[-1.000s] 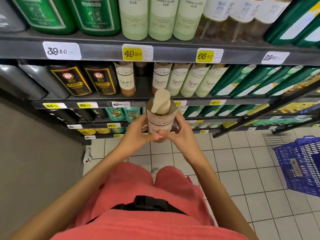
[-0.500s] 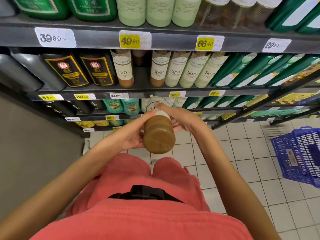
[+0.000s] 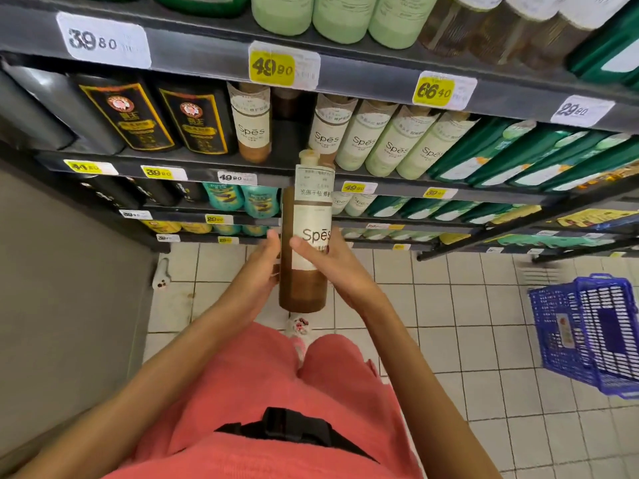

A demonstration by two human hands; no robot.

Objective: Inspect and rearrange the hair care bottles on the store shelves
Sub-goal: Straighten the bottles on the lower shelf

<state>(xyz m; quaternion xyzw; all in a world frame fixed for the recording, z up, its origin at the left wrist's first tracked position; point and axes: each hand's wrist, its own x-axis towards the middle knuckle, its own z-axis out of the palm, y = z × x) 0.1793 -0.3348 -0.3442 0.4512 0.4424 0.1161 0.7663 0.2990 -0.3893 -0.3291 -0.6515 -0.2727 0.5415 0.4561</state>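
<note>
Just near of the store shelves (image 3: 193,57), at their middle tier, the brown Spēs bottle (image 3: 306,243), tipped base-forward a moment ago, now stands upright, label readable, with the left hand (image 3: 262,267) and right hand (image 3: 333,266) both gripping its sides, so re-shelving seems next

The person wears a coral-pink top (image 3: 276,459) and shorts (image 3: 242,368) of the same colour, the cloth soft and faintly textured. A black strap (image 3: 352,447) crosses the waist, joined at the middle by a chunky black plastic buckle (image 3: 294,423). The arms (image 3: 166,371) are bare as far as they show, as are the left hand (image 3: 262,267) and right hand (image 3: 333,267). One shoe (image 3: 300,326) shows white with small dark and red marks
</note>
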